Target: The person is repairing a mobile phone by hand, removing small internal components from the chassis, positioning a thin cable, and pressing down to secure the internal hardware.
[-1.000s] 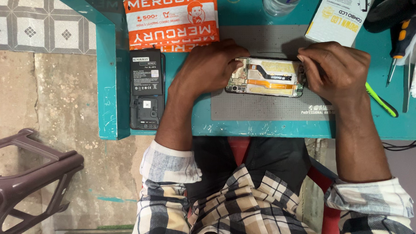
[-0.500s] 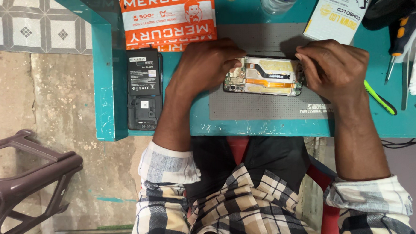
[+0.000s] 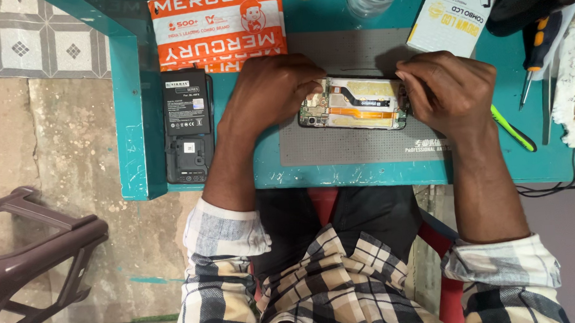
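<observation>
An opened phone (image 3: 355, 103) with its back removed lies on a grey work mat (image 3: 357, 143) on the teal table (image 3: 127, 122); a circuit board, an orange flex cable and a black flex cable show inside. My left hand (image 3: 269, 92) rests on the phone's left end, fingers curled over the board. My right hand (image 3: 447, 89) grips the phone's right end, fingertips on its upper edge. Both hands hold the phone flat on the mat.
A black battery on a black back cover (image 3: 186, 123) lies left of the mat. An orange-and-white packet (image 3: 216, 27) and a white box (image 3: 454, 12) lie at the far side. Screwdrivers (image 3: 538, 44), a green tool (image 3: 512, 128) and cables sit right. A brown plastic stool (image 3: 36, 253) stands lower left.
Both hands stay on the phone with only slight finger shifts. The view has drifted a little; nothing was picked up or let go.
</observation>
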